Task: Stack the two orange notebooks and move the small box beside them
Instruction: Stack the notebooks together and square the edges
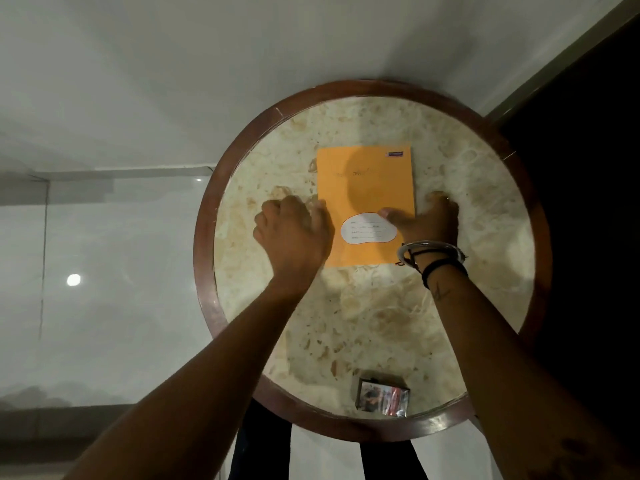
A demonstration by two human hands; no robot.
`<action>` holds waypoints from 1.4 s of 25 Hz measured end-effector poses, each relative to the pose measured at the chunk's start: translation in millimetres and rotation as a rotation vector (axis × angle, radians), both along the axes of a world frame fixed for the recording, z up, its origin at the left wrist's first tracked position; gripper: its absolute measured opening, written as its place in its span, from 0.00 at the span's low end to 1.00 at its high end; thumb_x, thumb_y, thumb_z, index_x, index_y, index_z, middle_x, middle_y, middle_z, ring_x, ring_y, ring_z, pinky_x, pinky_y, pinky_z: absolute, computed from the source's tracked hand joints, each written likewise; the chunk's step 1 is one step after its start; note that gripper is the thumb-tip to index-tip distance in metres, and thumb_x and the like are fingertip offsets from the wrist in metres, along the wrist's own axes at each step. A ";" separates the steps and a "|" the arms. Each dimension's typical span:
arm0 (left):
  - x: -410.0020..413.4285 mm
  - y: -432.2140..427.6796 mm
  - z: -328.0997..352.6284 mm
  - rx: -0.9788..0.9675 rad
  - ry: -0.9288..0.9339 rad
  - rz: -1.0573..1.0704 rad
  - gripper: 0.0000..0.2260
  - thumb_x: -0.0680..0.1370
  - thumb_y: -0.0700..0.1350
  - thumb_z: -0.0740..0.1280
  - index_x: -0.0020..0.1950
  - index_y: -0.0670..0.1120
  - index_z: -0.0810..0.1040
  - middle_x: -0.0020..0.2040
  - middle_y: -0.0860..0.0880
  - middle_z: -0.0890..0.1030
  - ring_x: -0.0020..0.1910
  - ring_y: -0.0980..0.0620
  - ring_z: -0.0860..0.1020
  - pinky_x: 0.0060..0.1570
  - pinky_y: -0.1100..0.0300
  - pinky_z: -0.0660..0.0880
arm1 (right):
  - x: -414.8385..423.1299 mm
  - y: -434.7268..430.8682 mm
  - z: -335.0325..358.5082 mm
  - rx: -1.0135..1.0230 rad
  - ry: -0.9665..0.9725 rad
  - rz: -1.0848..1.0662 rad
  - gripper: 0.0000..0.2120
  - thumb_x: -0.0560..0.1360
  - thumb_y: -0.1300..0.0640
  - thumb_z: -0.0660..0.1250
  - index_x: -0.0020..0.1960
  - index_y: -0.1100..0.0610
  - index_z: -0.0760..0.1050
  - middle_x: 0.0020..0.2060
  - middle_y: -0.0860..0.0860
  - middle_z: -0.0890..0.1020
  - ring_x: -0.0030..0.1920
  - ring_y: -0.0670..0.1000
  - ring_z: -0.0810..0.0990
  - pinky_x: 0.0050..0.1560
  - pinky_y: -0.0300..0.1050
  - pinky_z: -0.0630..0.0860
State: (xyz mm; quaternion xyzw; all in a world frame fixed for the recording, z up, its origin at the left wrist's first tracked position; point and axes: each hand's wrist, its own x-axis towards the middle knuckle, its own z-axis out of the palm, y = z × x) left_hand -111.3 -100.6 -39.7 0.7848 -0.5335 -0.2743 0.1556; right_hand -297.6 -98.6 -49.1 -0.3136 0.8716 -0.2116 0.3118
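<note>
An orange notebook [363, 188] with a white label lies flat near the middle of the round marble table [381, 323]. Only one orange cover shows; I cannot tell whether a second notebook lies under it. My left hand [294, 233] is curled against the notebook's left edge. My right hand [427, 220] grips the right edge, with the thumb pressed on the cover by the label. A small box [382, 396] with a printed, shiny wrapper sits apart at the table's near edge.
The table has a raised brown wooden rim [204, 258]. A pale glossy floor surrounds it, and a dark area fills the right side. Dark table legs [263, 455] show below the near rim.
</note>
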 end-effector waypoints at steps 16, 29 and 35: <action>-18.5 29.6 7.9 -0.433 0.640 -0.198 0.24 0.81 0.60 0.59 0.62 0.39 0.69 0.54 0.46 0.75 0.53 0.60 0.75 0.53 0.65 0.73 | 11.1 51.9 24.5 -0.412 -0.337 0.105 0.25 0.68 0.45 0.73 0.60 0.53 0.70 0.59 0.60 0.77 0.63 0.57 0.76 0.66 0.55 0.73; -109.8 -43.7 -5.7 0.031 0.397 -0.134 0.20 0.79 0.60 0.67 0.39 0.44 0.70 0.38 0.44 0.76 0.35 0.47 0.73 0.32 0.56 0.61 | -75.4 5.7 7.7 -0.283 -0.265 -0.092 0.24 0.73 0.56 0.71 0.65 0.65 0.73 0.60 0.62 0.81 0.58 0.59 0.80 0.53 0.47 0.75; -152.5 -41.5 -6.4 0.099 0.326 -0.101 0.22 0.78 0.54 0.71 0.34 0.47 0.63 0.32 0.50 0.68 0.29 0.53 0.65 0.31 0.57 0.59 | -121.6 -7.1 -12.8 -0.138 -0.198 -0.158 0.24 0.64 0.45 0.71 0.52 0.61 0.79 0.53 0.62 0.82 0.51 0.62 0.82 0.51 0.57 0.81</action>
